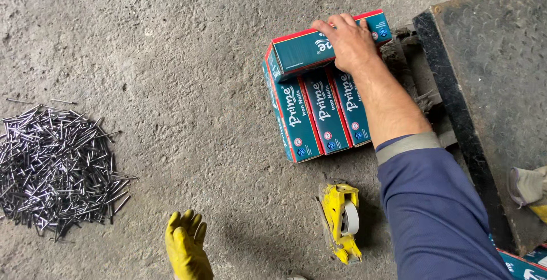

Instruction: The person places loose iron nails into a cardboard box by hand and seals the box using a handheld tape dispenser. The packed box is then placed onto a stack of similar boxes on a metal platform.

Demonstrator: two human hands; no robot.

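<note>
Boxes all shut, so no telling what's inside. Right hand (350,43) bare, fingers spread flat over the top teal box (302,49), lying crosswise on three more teal boxes (322,115) on the concrete floor (188,86). Left hand (185,246) in yellow glove, open, holding nothing, cut off at the bottom edge. Loose nail pile (54,169) far left, yellow tape dispenser (341,220) nearby.

Bare floor (188,86) lies open between nail pile (57,169) and stacked boxes (319,115).
</note>
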